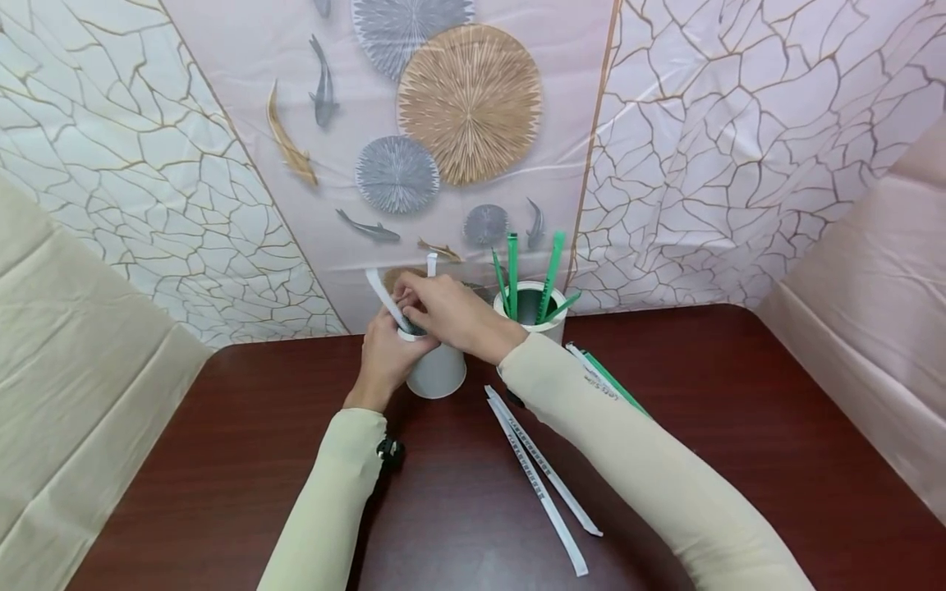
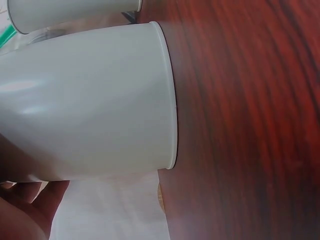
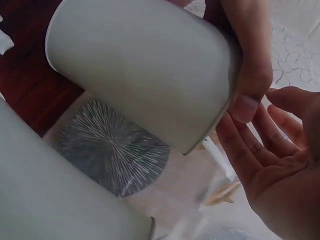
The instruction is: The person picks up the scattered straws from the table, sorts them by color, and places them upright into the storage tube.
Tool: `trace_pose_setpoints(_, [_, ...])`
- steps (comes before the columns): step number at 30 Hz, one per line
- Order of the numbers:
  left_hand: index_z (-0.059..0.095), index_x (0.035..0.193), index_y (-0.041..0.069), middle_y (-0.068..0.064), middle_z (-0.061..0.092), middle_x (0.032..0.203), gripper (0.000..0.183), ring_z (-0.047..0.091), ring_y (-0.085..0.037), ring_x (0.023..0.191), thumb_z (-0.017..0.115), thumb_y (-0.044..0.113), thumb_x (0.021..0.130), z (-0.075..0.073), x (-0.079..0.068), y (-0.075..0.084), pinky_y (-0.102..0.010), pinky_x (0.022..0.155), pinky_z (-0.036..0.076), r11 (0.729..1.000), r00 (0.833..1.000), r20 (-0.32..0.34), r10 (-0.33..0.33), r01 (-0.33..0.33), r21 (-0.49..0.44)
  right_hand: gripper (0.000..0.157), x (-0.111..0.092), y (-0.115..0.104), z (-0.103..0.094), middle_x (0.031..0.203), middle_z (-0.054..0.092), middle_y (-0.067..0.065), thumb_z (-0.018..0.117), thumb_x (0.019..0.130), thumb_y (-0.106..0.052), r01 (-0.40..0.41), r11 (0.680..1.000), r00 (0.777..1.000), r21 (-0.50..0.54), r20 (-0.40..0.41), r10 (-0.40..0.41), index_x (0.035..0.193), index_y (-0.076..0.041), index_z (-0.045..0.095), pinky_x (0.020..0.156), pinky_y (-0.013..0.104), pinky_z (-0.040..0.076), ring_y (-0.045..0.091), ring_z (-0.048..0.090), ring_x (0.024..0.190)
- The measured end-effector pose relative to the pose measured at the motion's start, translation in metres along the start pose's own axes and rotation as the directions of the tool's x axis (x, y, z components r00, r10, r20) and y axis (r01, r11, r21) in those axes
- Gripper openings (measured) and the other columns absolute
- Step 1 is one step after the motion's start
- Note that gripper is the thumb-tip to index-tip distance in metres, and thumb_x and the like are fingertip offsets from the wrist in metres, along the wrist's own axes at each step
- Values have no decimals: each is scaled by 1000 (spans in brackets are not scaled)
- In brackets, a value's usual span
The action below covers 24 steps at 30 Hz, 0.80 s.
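Observation:
My left hand [image 1: 389, 351] grips the near white can [image 1: 438, 373] by its upper side, its thumb at the rim. The can stands upright on the table. A white paper-wrapped straw [image 1: 384, 294] leans out of its mouth to the left, and another white straw [image 1: 432, 263] rises at the back. Over the mouth is my right hand [image 1: 451, 308], fingers loosely bent close to the leaning straw. In the right wrist view the right fingers [image 3: 250, 150] lie beside the left thumb [image 3: 245, 107] at the rim, with nothing visibly pinched.
A second white can [image 1: 550, 331] stands to the right, holding several green-wrapped straws [image 1: 512, 275]. Two white straws [image 1: 535, 476] lie on the dark red table [image 1: 443, 509]. Under the right forearm, another white straw and a green straw [image 1: 617, 384] lie partly hidden. Patterned cloth [image 1: 687, 164] hangs behind.

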<state>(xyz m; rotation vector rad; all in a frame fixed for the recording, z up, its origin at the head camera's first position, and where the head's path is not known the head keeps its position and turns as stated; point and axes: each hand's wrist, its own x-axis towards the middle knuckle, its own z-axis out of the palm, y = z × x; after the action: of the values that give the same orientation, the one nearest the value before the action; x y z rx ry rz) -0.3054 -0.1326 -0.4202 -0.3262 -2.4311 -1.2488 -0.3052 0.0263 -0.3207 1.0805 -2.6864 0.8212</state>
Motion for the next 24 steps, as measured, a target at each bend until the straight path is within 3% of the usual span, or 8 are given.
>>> trace_pose_setpoints(4, [65,147,26,0,54,157,70,56,-32,138,84,41,81,1,1,0,-60,106,46,1000,1000,-3,11,-11,0,24,-7,-4,-10,118,75,6,64,106,-14,10,1000,1000,-27,-8,-11,130,-9,66,85,34,55,18,69,98])
trace_pose_setpoints(8, [68,143,24,5,57,153,69,57,-29,137,82,51,82,2,2,1,-59,103,47,999,999,-16,33,-33,14,25,-27,-11,-33,114,75,6,66,106,-15,-1,1000,999,31,-41,2,129,-6,66,85,34,56,18,70,101])
trace_pose_setpoints(15, [70,140,22,7,58,151,69,58,-27,135,80,56,81,2,2,0,-56,99,49,998,999,-17,52,-51,44,20,-97,-6,-59,102,77,2,71,102,-19,-117,977,990,181,-60,130,119,-8,70,85,38,57,16,73,96])
trace_pose_setpoints(19, [70,141,23,8,58,151,70,58,-27,136,80,58,81,3,2,0,-58,97,49,998,999,-17,43,-43,50,17,-140,10,-49,95,77,2,71,100,-12,-236,939,970,248,2,243,114,-2,71,75,34,59,14,73,83])
trace_pose_setpoints(24, [70,141,24,9,58,151,69,57,-28,136,80,57,82,4,3,-1,-59,98,48,999,999,-22,33,-32,34,16,-180,36,-11,85,75,7,68,95,-1,-376,872,927,312,125,355,110,5,67,63,28,58,15,71,66])
